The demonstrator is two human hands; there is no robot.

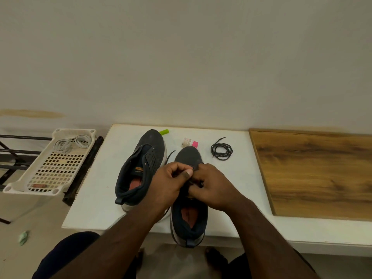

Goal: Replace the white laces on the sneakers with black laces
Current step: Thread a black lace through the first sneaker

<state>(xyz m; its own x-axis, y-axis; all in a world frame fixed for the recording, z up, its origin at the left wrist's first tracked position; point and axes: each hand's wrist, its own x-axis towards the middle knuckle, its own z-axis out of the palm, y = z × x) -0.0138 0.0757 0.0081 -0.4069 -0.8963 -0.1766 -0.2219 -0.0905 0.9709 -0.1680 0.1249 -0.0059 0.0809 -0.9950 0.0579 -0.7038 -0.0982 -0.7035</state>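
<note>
While both forearms reach in from the near edge and converge over the right sneaker [189,198], the left hand [171,182] has its fingers curled and its thumb pressed forward, its grip pinching a black lace [170,155] at the eyelet area; the right hand [211,186] lies opposite it with fingers curled down over the shoe's throat, its grip closed on the same lace or the eyelet flap, which of the two cannot be told. This sneaker is dark grey with a reddish insole; its long axis runs near to far, toe toward the wall, and its heel overhangs the near edge of the white desk [94,190]. One end of the lace trails out to the far left of the hands. The left sneaker [141,168] lies just beside it, unlaced, tipped onto its side with the opening facing right and the toe pointing far and slightly right. A second black lace [221,150] lies coiled on the desk, far right of the shoes. White laces [70,142] sit bundled at the far end of a perforated white tray [56,168] to the left, off the desk. A wooden board [314,174] covers the desk's right part.
</note>
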